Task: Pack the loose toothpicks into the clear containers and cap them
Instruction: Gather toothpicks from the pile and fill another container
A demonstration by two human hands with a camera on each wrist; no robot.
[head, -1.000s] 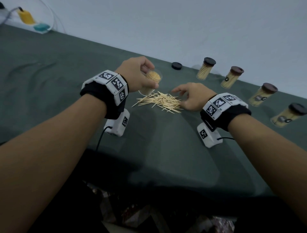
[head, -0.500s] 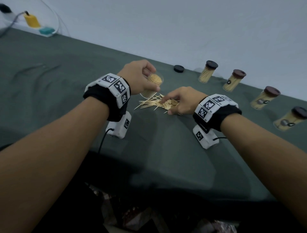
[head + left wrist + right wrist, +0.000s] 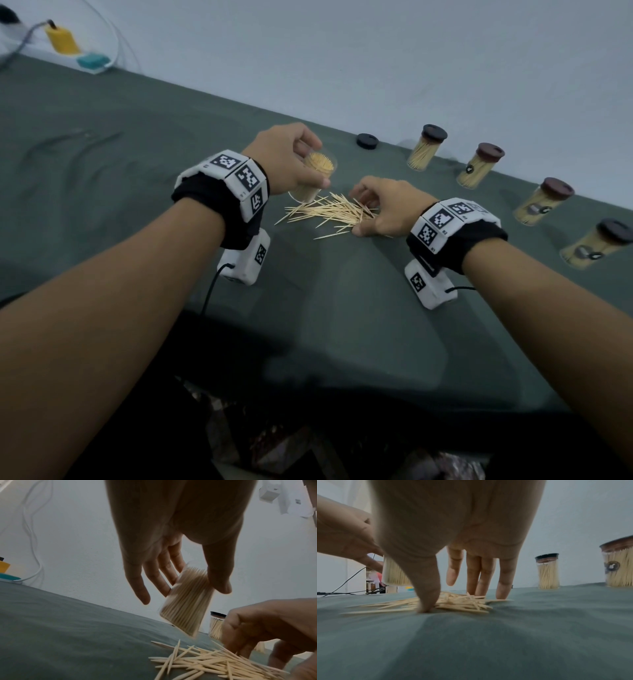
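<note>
Head: the right hand (image 3: 387, 207) has slid rightward along the toothpicks (image 3: 329, 214), mid-table. Left wrist: the left hand (image 3: 171, 555) grips the tilted, full, uncapped container (image 3: 187, 607). Right wrist: spread fingers (image 3: 505, 574) and thumb press the pale pile.

On the worktop (image 3: 137, 144) I have the toothpick pile (image 3: 329, 213) lying between my hands. My left hand (image 3: 286, 161) holds the open jar (image 3: 313, 178) tilted just above the pile's left end. My right hand (image 3: 387, 207) sits on the pile's right end, thumb and fingertips down among the sticks. Behind the pile lies a loose cap (image 3: 367, 140). Right of it, four capped jars (image 3: 426, 147) stand in a row along the worktop's far edge, running off to my right.
</note>
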